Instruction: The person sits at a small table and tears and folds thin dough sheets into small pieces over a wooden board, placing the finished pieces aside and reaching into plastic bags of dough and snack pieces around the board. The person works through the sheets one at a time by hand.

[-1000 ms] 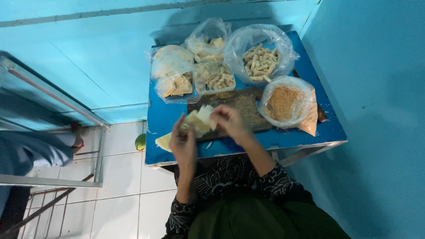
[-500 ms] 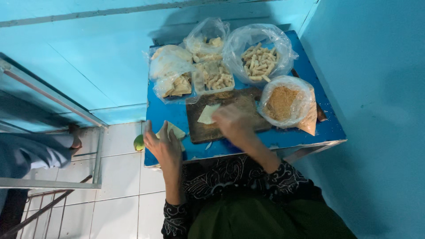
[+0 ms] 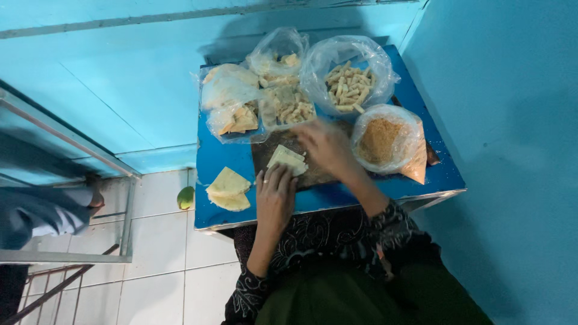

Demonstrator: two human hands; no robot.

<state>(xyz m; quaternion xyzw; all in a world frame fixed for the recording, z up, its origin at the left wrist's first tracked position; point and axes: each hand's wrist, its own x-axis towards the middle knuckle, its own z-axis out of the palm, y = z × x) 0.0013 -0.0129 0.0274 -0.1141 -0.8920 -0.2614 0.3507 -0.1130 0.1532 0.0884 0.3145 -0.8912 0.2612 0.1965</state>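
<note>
Two hands meet at the wrapper [image 3: 288, 159]: our left hand [image 3: 276, 195] pins it flat, fingers together; the right hand [image 3: 325, 147], at two o'clock, is too blurred to tell. We should fold slowly.

Gloss and grain

Glossy blue desk [image 3: 223, 161], dark matt wooden board [image 3: 268, 157], clear crinkled plastic bags [image 3: 349, 63], pale matt wrapper [image 3: 288, 159], glazed floor tiles [image 3: 159, 241].

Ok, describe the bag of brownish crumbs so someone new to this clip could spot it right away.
Start at the small blue table against the turquoise wall, crowded with clear plastic bags. The bag of crumbs sits on its right side, just right of the dark cutting board and in front of the bag of pale sticks. It alone holds fine, orange-brown crumbs, not pieces.
</note>
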